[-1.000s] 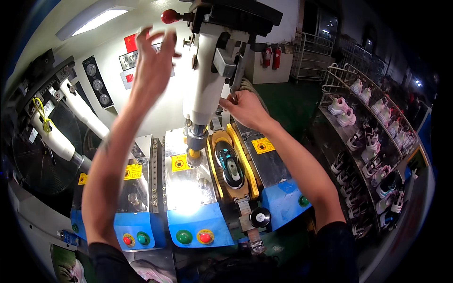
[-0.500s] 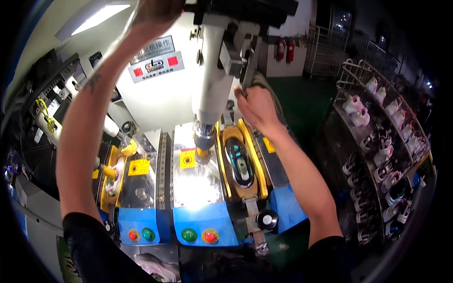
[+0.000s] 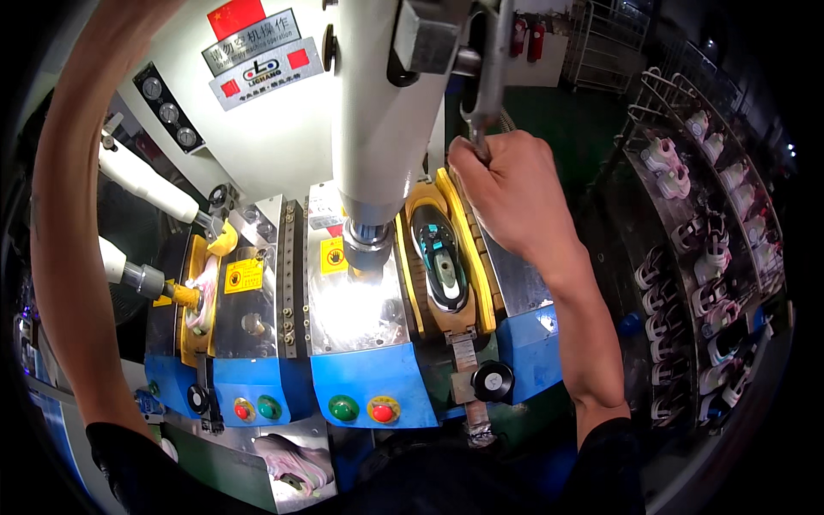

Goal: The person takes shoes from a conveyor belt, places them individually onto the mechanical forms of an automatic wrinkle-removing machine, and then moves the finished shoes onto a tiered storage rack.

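My right hand (image 3: 506,184) is closed around a thin metal lever (image 3: 491,77) that hangs down beside the machine's white column (image 3: 386,112). Just below and left of that hand a yellow shoe mould (image 3: 439,253) lies open with a dark teal sole (image 3: 438,256) in it. My left arm (image 3: 73,215) reaches up the left side past the top edge, so my left hand is out of view. A metal plunger (image 3: 367,249) under the column sits above a shiny steel plate (image 3: 352,309).
The blue front panel (image 3: 369,382) carries green and red buttons (image 3: 362,408) and a black knob (image 3: 493,380). A second yellow mould (image 3: 202,292) with a pink sole sits at left. A wire rack (image 3: 704,257) of small shoes stands at right.
My left arm has risen until the hand left the picture at the top. My right hand has stayed at the lever beside the column while the view moved closer to the machine.
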Demonstrator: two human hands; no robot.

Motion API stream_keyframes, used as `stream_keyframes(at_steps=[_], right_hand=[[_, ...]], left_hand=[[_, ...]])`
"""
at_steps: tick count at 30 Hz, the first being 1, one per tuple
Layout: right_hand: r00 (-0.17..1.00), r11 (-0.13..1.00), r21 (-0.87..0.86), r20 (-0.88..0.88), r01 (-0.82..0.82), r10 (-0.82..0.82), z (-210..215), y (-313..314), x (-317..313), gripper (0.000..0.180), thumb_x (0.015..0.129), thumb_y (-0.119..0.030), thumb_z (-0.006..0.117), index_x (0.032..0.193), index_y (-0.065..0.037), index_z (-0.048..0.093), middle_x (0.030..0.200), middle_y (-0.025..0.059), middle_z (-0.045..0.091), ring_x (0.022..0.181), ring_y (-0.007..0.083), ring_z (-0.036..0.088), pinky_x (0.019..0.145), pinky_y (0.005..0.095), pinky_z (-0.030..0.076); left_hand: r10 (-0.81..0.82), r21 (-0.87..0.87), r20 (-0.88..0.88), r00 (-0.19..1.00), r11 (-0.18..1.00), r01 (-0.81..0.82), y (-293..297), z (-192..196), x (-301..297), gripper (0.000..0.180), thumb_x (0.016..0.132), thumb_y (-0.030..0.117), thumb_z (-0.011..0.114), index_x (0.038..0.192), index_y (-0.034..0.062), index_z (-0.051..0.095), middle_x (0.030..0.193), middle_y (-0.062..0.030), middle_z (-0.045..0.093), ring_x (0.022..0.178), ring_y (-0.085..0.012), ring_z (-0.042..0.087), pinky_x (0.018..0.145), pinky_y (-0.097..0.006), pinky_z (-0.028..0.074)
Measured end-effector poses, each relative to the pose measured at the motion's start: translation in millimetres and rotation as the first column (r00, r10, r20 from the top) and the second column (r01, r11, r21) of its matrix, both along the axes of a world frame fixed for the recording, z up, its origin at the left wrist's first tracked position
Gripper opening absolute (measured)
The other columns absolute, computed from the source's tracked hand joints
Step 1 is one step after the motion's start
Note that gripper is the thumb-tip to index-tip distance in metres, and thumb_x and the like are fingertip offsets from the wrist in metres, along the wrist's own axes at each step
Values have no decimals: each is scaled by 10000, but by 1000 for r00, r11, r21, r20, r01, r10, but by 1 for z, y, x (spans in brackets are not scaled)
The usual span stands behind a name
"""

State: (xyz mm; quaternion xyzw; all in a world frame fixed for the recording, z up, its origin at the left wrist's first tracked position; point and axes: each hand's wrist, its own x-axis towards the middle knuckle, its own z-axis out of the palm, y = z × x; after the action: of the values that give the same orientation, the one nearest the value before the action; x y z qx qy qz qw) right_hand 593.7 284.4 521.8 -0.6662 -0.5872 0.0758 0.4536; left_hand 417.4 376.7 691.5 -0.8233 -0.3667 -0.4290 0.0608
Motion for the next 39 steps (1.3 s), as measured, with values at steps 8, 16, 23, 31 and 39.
stream_keyframes(at_steps=[8,16,23,31,39], right_hand=[[999,982,183,33,36,-43,-14,3,6,429,910,-197,540,559,45,489,453,46,418,445,80,375,438,288,308],[814,836,532,423,134,-399,-37,-19,-28,320,907,-161,528,1137,62,525,1105,234,553,966,241,564,851,338,435],[774,860,-138,383,-491,504,-196,-91,-246,603,798,-298,661,1278,0,451,1386,297,318,1314,433,285,1067,593,168],[737,736,40,11,-676,676,-251,-139,-307,282,816,-71,565,1072,38,523,1170,237,508,1100,391,486,966,447,372],[-241,-383,-191,-512,-904,825,-266,-287,-397,210,822,-86,625,1010,7,626,897,110,666,800,192,646,783,327,510]], left_hand=[[122,237,-274,954,970,-56,14,10,-4,341,977,259,364,981,17,605,644,-67,543,486,-99,426,442,-270,360],[-168,387,35,985,911,142,-61,-163,-163,94,904,78,488,897,-13,508,765,-107,544,665,-197,521,622,-284,430],[707,-714,475,524,658,-240,-310,-428,-250,256,861,46,585,1090,-44,516,876,-86,596,805,-152,578,753,-271,468],[943,-931,293,159,319,-176,-447,-465,-266,280,850,69,622,1104,-16,538,948,-114,631,863,-151,613,779,-276,488],[995,-929,70,71,91,-358,-567,-547,-341,295,787,123,612,1048,4,546,968,-155,616,851,-304,621,759,-372,486]])
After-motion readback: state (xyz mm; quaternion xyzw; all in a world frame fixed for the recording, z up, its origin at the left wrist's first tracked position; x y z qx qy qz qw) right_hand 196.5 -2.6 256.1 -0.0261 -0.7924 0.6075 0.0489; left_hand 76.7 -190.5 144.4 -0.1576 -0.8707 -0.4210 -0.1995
